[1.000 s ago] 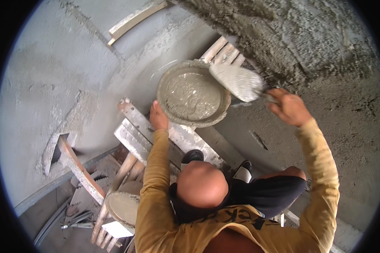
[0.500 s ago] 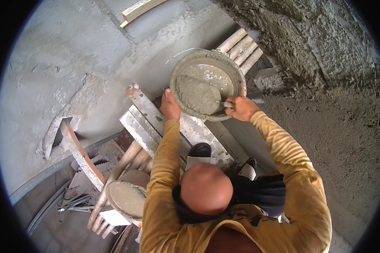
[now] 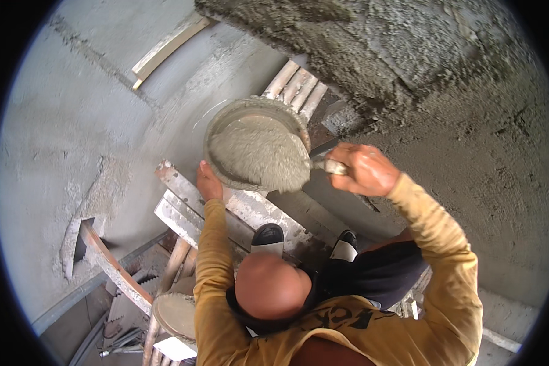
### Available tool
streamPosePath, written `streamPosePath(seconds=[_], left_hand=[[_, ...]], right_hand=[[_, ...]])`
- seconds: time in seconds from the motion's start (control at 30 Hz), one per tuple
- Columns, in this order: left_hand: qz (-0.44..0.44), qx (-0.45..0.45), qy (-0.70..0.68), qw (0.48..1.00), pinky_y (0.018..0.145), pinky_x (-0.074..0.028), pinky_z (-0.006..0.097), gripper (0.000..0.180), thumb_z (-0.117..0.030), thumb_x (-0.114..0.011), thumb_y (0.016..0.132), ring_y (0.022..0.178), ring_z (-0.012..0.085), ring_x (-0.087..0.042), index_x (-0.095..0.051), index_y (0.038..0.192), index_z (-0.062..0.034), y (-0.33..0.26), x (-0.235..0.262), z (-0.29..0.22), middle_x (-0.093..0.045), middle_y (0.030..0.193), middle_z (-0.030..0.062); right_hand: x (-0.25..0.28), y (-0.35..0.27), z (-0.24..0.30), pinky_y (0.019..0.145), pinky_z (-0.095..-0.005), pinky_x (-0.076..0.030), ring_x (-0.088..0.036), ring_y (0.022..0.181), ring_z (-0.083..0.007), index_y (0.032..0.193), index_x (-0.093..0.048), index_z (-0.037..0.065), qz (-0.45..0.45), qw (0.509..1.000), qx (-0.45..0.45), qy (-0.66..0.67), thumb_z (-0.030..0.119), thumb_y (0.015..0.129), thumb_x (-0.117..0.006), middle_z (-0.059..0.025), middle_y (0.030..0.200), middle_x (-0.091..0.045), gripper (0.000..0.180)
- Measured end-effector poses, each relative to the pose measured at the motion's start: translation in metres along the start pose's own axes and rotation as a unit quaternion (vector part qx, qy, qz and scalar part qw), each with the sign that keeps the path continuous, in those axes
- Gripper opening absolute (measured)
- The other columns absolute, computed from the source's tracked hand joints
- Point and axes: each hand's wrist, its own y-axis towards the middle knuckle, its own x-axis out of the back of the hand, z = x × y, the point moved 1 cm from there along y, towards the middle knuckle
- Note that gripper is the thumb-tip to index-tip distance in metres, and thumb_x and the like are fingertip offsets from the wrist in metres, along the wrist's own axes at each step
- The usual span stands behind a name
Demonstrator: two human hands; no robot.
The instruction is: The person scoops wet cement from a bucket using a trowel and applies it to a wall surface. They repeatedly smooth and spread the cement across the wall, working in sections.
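Note:
My right hand (image 3: 367, 171) is closed round the handle of a trowel (image 3: 335, 166), whose blade is hidden under a big heap of wet grey mortar (image 3: 263, 155). This heap lies over the mouth of a round, mortar-crusted bucket (image 3: 256, 105), with some of it reaching past the near right rim. At the bucket's near left side, my left hand (image 3: 210, 182) grips the wall, thumb up by the rim and the other fingers mostly hidden. Both forearms are in yellow-brown sleeves.
Mortar-stained planks (image 3: 265, 213) run beneath the bucket, with my sandalled feet by them. Behind it is a row of round poles (image 3: 296, 88). Rough wet mortar (image 3: 409, 55) covers the surface at upper right. A second mortar container (image 3: 175, 314) stands lower left, near a slanting board (image 3: 116, 268).
My right hand has drawn back to the right from the bucket's rim, raising the mortar-laden trowel. The left hand stays on the bucket. The whole view has shifted, placing the bucket further left.

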Motion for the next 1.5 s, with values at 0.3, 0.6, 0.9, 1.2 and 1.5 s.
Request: streamPosePath(seconds=[0.3,0.6,0.9,1.2,1.5], left_hand=[[-0.002,0.008,0.040,0.999,0.092,-0.041,0.041,0.060,-0.044,-0.032,0.098,0.108,0.0426,-0.054,-0.055,0.116,0.0091,-0.001,0.008,-0.038,-0.058,0.113,0.0296],[-0.021,-0.026,0.133,0.991,0.091,-0.040,0.043,0.064,-0.046,-0.031,0.098,0.106,0.0459,-0.052,-0.053,0.116,0.0112,0.005,0.039,-0.038,-0.056,0.114,0.0320],[0.007,-0.048,0.219,0.975,0.088,-0.041,0.043,0.065,-0.047,-0.032,0.097,0.099,0.0435,-0.055,-0.055,0.112,0.0115,0.010,0.045,-0.046,-0.059,0.108,0.0310],[-0.030,-0.073,0.124,0.989,0.088,-0.040,0.044,0.064,-0.047,-0.034,0.097,0.098,0.0433,-0.056,-0.057,0.109,0.0112,0.037,0.054,-0.037,-0.060,0.105,0.0310],[-0.050,0.003,0.123,0.991,0.084,-0.042,0.046,0.064,-0.047,-0.034,0.097,0.095,0.0461,-0.057,-0.059,0.103,0.0121,0.034,0.035,-0.041,-0.060,0.100,0.0327]], right_hand=[[0.105,-0.030,-0.034,0.047,-0.0247,-0.048,-0.056,0.053,-0.0109,0.109,-0.063,0.002,0.020,0.900,-0.160,0.405,0.019,0.081,-0.061,-0.0087,0.083,-0.065,0.033],[0.093,-0.217,-0.035,0.046,-0.0210,-0.035,-0.045,0.054,-0.0051,0.106,-0.064,0.003,-0.246,0.871,-0.335,0.262,0.025,0.077,-0.060,0.0027,0.067,-0.053,0.037],[-0.024,-0.200,-0.100,0.057,-0.0274,-0.041,-0.050,0.064,-0.0107,0.101,-0.060,-0.002,-0.138,0.891,-0.335,0.273,0.022,0.080,-0.063,-0.0025,0.070,-0.053,0.031],[-0.019,-0.158,-0.100,0.074,-0.0431,-0.047,-0.062,0.078,-0.0357,0.109,-0.053,-0.001,-0.065,0.946,-0.268,0.169,0.026,0.078,-0.053,-0.0185,0.076,-0.063,0.042],[-0.027,0.001,-0.069,0.079,-0.0445,-0.048,-0.064,0.085,-0.0363,0.108,-0.051,-0.001,0.070,0.989,-0.123,-0.038,0.024,0.082,-0.053,-0.0218,0.084,-0.065,0.036]])
